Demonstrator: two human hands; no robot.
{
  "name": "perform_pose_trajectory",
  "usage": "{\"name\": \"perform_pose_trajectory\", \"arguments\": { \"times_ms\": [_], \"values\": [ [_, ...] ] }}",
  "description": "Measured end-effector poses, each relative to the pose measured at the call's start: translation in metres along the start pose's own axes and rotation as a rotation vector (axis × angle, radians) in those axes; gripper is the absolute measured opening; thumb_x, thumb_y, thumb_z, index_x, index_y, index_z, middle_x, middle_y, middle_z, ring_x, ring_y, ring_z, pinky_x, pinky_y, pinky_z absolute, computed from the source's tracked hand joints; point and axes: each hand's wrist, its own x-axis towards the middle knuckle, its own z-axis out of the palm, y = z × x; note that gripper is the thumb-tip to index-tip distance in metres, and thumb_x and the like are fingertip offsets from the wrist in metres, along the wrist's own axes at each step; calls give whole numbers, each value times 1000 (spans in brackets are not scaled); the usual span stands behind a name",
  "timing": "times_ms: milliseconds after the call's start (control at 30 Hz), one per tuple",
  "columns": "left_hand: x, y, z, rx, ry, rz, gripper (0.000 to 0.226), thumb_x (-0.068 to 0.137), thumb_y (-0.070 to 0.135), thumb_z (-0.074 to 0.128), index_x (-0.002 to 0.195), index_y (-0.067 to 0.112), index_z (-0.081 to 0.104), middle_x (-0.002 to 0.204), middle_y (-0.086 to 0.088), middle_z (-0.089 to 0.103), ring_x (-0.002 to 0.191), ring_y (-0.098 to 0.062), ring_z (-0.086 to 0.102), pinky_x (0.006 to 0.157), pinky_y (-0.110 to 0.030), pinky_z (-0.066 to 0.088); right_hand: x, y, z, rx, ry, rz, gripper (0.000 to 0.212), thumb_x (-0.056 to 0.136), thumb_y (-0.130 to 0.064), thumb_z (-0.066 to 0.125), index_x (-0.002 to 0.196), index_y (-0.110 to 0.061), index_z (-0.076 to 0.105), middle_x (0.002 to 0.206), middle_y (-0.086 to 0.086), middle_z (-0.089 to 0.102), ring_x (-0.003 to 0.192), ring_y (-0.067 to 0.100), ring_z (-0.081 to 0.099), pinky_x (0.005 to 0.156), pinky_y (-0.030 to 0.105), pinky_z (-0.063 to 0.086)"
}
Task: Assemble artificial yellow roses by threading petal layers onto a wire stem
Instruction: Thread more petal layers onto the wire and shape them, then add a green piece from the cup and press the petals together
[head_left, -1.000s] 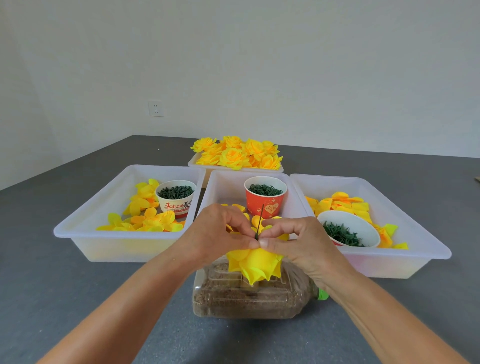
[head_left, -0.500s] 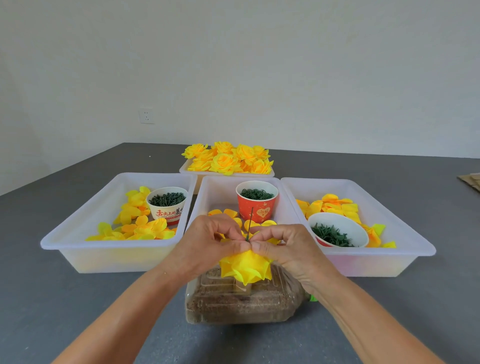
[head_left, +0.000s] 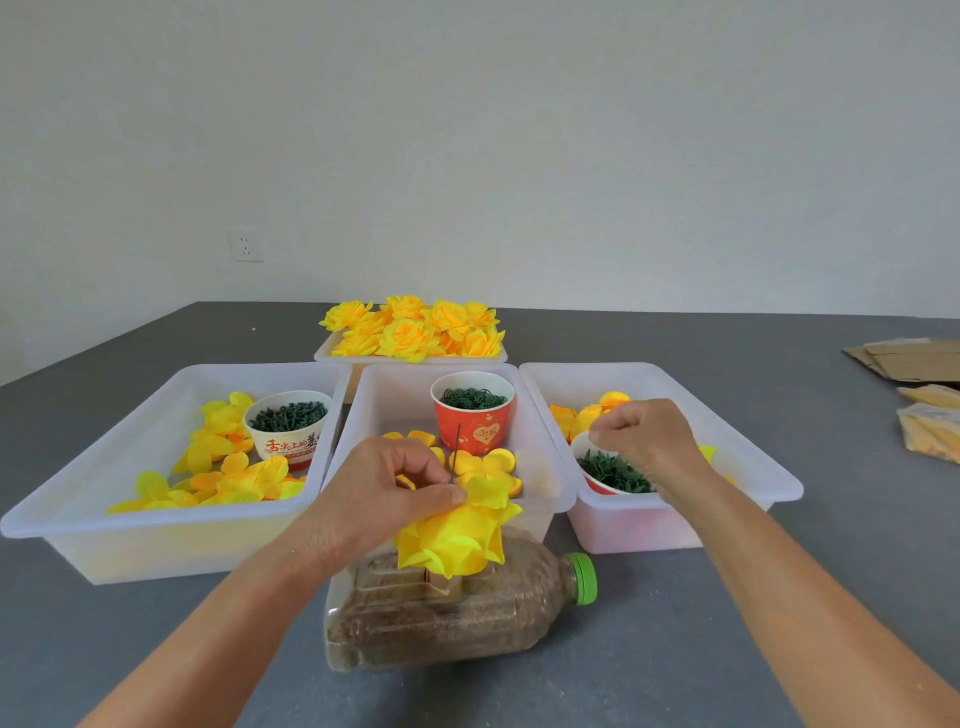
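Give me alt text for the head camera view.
The left hand holds a half-built yellow rose on a wire stem, while the right hand reaches over a bowl of green parts in the right bin.

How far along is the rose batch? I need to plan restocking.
Done: finished roses fill the back tray. In hand: the left hand holds a part-built rose on its wire stem; the right hand reaches over the white bowl. Left: loose petals wait in the bins.
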Motion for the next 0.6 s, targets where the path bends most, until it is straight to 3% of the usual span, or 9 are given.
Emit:
{"name": "perform_pose_trajectory", "arguments": {
  "times_ms": [100, 233, 367, 500, 600],
  "values": [
    [1, -2, 0, -1, -3, 4, 26, 74, 5, 76, 55, 20, 66, 59, 11, 59, 58, 1, 51, 57, -12, 40, 20, 15, 2, -392, -77, 55, 17, 79, -4, 65, 93, 3, 71, 100, 16, 70, 98, 30, 63, 86, 37, 51],
    [1, -3, 0, 5, -7, 23, 29, 74, 5, 76, 53, 22, 65, 58, 13, 59, 57, 2, 50, 56, -11, 38, 27, 24, 17, -675, -197, 39, 20, 80, -13, 63, 97, -12, 73, 98, 7, 69, 94, 24, 62, 84, 33, 53],
    [1, -4, 0, 20, -7, 29, 26, 75, 7, 75, 56, 20, 65, 59, 14, 58, 57, 2, 49, 57, -12, 38, 33, 24, 27, -740, -271, 79, 23, 83, -19, 53, 95, -30, 70, 95, 0, 64, 92, 24, 59, 84, 34, 51],
    [0, -5, 1, 24, 2, 43, 22, 75, 7, 76, 57, 17, 66, 59, 15, 58, 59, 2, 50, 58, -14, 39, 40, 19, 34, -685, -157, 249, 26, 92, -22, 51, 111, -10, 63, 109, 8, 60, 108, 28, 54, 90, 34, 39],
    [-1, -6, 1, 22, 7, 37, 17, 75, 9, 76, 60, 12, 67, 60, 15, 57, 61, 0, 50, 60, -15, 40, 42, 25, 36, -625, -71, 238, 25, 89, -21, 50, 97, -5, 67, 102, 11, 64, 99, 30, 58, 91, 34, 44]
  ]
}}
